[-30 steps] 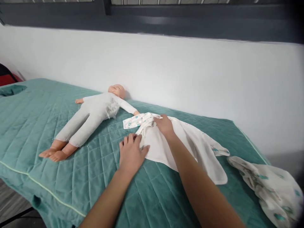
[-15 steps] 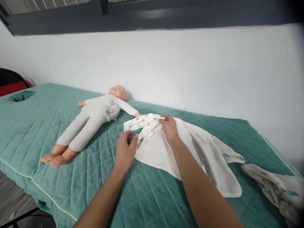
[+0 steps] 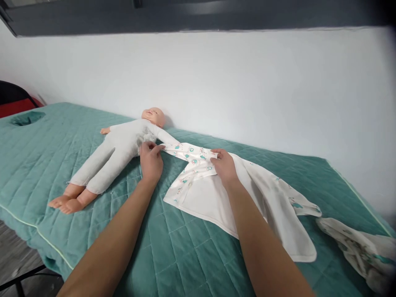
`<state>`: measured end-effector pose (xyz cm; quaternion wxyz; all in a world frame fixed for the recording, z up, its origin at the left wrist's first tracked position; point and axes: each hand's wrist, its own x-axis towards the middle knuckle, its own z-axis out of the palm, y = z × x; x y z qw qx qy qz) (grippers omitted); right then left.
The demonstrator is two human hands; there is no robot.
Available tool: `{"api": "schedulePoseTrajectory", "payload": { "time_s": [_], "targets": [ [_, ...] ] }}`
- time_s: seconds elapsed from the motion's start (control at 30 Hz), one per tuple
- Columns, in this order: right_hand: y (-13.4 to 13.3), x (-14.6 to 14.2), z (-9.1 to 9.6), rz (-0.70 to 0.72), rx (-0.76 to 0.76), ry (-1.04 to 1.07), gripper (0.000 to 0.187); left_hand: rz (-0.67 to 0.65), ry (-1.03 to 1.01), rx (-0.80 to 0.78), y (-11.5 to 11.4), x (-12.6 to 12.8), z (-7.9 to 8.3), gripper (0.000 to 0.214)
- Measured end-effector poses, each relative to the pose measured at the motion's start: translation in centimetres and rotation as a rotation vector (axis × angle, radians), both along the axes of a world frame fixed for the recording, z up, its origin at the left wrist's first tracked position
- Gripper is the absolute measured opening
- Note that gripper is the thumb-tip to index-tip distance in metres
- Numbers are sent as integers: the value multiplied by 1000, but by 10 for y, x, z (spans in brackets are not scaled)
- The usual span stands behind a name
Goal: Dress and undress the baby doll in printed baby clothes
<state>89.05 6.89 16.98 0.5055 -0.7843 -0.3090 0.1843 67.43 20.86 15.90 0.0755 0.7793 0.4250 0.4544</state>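
Note:
A white baby garment [image 3: 204,194] with small teal prints lies spread on the green quilted table [image 3: 185,251]. My left hand [image 3: 151,161] pinches the end of the garment's sleeve, pulled out toward the doll. My right hand [image 3: 225,167] presses closed fingers on the garment's upper part near the neck. A baby doll [image 3: 120,148] in a pale grey suit lies on its back to the left, its arm almost touching the sleeve.
A second printed cloth [image 3: 359,251] lies crumpled at the right end of the table. A white wall [image 3: 247,90] runs right behind the table. The table's face hole [image 3: 26,119] is at far left, with a red and black object behind it.
My left hand has left the garment's lower edge, moved up and left, and pulled the sleeve out straight toward the doll. My right hand has stayed on the garment's top.

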Motion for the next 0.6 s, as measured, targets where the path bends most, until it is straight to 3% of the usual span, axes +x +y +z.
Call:
{"api": "schedulePoseTrajectory", "payload": {
  "time_s": [0.07, 0.13, 0.23, 0.3, 0.43, 0.6],
  "targets": [
    [0, 1, 0, 1, -18, -22, 49, 15, -8, 20, -7, 1, 6, 34],
    [-1, 1, 1, -6, -35, -58, 48, -91, -13, -31, -23, 2, 14, 27],
    [0, 3, 2, -14, -57, -120, 47, -481, 162, -239, -55, 5, 27, 20],
    [1, 3, 2, 0, -70, -168, 47, -653, 388, -279, -73, 7, 34, 21],
    [6, 0, 2, 43, -67, -253, 47, -613, 718, -167, -91, 5, 43, 36],
    [10, -3, 4, 45, -111, -179, 46, -548, 791, -127, -91, 2, 43, 29]
  ]
}}
